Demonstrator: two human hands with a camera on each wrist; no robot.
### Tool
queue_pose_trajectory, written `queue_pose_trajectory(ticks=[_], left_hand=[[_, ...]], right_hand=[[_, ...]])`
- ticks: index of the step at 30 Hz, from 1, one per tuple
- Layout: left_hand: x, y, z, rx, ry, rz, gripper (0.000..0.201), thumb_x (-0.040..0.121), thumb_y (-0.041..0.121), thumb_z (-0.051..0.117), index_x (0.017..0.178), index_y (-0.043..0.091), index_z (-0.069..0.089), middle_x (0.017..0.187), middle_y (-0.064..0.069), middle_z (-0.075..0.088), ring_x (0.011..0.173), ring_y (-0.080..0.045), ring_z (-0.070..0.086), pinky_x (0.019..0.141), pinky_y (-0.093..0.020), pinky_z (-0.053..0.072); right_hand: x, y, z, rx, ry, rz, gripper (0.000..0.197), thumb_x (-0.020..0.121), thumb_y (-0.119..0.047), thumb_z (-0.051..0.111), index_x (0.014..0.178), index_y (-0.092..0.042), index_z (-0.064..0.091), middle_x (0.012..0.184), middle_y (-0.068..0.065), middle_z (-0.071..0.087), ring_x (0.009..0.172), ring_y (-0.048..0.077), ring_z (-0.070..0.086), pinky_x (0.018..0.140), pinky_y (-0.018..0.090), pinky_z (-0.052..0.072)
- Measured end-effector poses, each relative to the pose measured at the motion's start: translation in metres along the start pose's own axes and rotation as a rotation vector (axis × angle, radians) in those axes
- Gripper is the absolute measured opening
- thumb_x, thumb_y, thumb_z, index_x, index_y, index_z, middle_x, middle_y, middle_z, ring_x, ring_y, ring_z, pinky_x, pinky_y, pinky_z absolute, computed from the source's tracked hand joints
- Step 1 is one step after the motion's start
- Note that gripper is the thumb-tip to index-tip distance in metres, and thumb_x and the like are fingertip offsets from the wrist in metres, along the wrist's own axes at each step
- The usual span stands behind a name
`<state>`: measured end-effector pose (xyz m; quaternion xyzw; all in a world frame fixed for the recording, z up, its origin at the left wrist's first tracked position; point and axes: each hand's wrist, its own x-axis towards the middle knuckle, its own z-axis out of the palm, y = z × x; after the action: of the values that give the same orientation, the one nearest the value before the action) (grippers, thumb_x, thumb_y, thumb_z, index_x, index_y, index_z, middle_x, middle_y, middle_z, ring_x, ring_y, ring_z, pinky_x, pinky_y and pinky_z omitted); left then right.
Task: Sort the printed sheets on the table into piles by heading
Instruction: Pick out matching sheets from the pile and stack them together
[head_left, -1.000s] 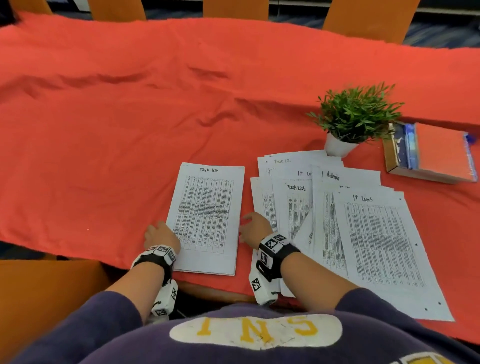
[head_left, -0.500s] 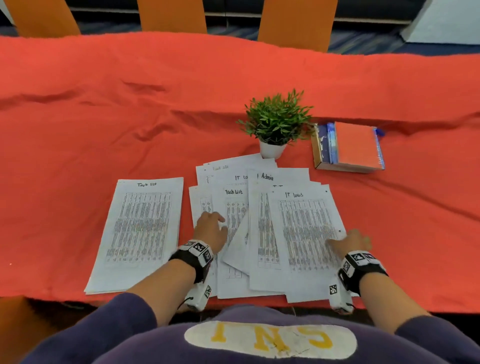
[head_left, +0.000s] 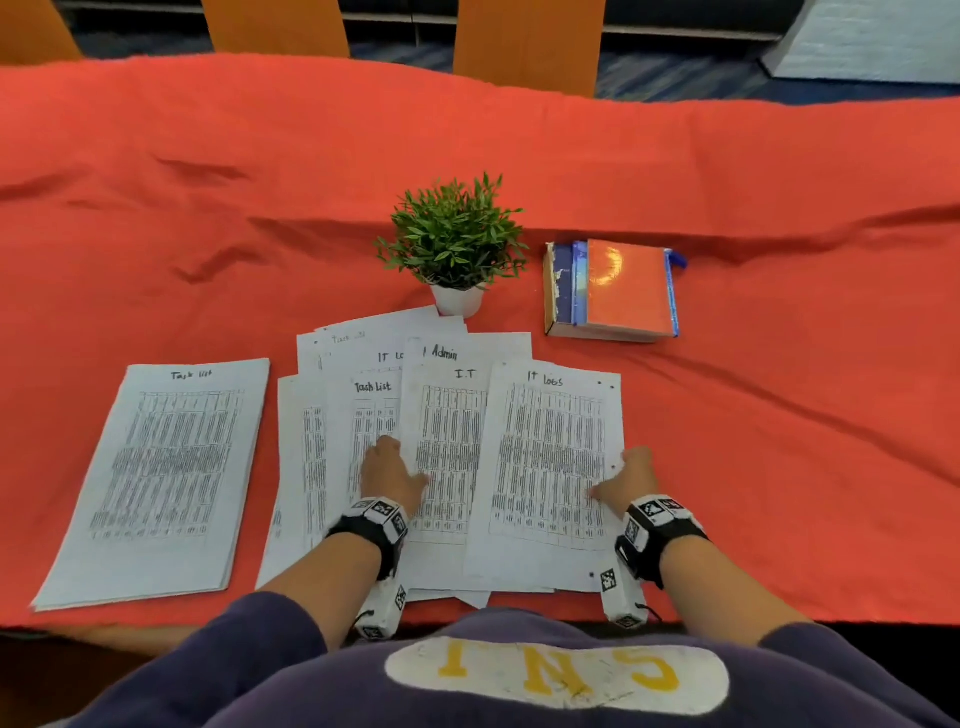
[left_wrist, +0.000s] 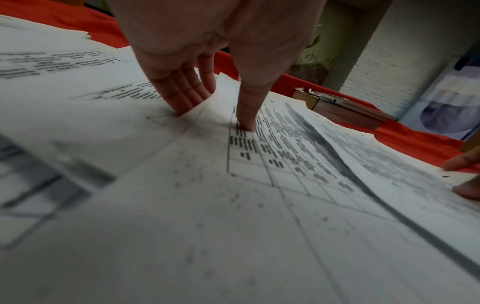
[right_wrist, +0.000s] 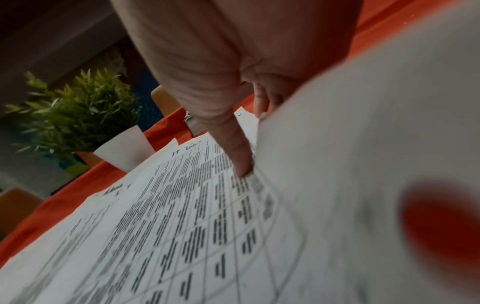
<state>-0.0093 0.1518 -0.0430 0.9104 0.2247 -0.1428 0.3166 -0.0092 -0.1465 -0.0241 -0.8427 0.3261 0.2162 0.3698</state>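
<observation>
right now the top it logs sheet lies at the right of the fanned unsorted heap, near the table's front edge, white paper printed with a dense table under a handwritten heading. the right hand pinches its right margin, thumb on the print and fingers curled under the lifted edge, as the right wrist view shows. the left hand lies flat and released on the neighbouring sheets, straight fingers pressing them down and gripping nothing. i judge the risk to be a second sheet riding along underneath, since the papers overlap closely and thin pages cling; a quick pull could also skew the fan and hide the headings. the sheets look limp and a little curled at the edges. to the left, apart from the heap, sits a squared task list pile. beyond stand a small potted plant and a stack of books on the red tablecloth.
</observation>
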Motion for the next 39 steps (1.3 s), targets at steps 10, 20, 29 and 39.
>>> queue_pose_trajectory(ticks=[10,20,29,39], left_hand=[[-0.007,0.006,-0.004,-0.082,0.139,0.013,0.009,0.095,0.012,0.051,0.086,0.011,0.049,0.077,-0.005,0.059,0.063,-0.019,0.055,0.052,-0.025,0.042],[-0.012,0.04,-0.057,-0.406,0.239,0.191,0.003,0.095,0.02,0.05,0.096,0.021,0.052,0.092,0.0,0.064,0.059,-0.019,0.056,0.05,-0.032,0.051],[-0.028,0.076,-0.075,-0.656,0.098,0.177,0.014,0.092,0.015,0.055,0.103,0.023,0.057,0.094,0.004,0.072,0.078,-0.019,0.065,0.069,-0.04,0.057],[-0.037,0.11,-0.001,-0.522,-0.03,0.11,0.014,0.099,0.023,0.042,0.104,0.012,0.049,0.08,0.0,0.049,0.066,-0.012,0.044,0.057,-0.023,0.036]], right_hand=[[0.018,0.012,-0.071,0.059,-0.014,-0.1,0.032,0.088,0.006,0.057,0.119,-0.001,0.06,0.11,0.017,0.065,0.087,0.025,0.057,0.067,0.028,0.046],[0.028,0.017,-0.119,0.296,0.058,-0.143,0.035,0.088,0.002,0.058,0.122,-0.008,0.06,0.111,0.013,0.065,0.089,0.023,0.058,0.077,0.03,0.042],[0.017,-0.004,-0.106,0.57,-0.037,-0.219,0.044,0.088,0.003,0.054,0.127,-0.015,0.06,0.115,0.005,0.066,0.09,0.017,0.063,0.075,0.035,0.052],[-0.015,-0.03,-0.106,0.608,-0.108,-0.276,0.031,0.084,-0.002,0.051,0.104,-0.018,0.07,0.103,0.014,0.072,0.095,0.037,0.068,0.088,0.055,0.053]])
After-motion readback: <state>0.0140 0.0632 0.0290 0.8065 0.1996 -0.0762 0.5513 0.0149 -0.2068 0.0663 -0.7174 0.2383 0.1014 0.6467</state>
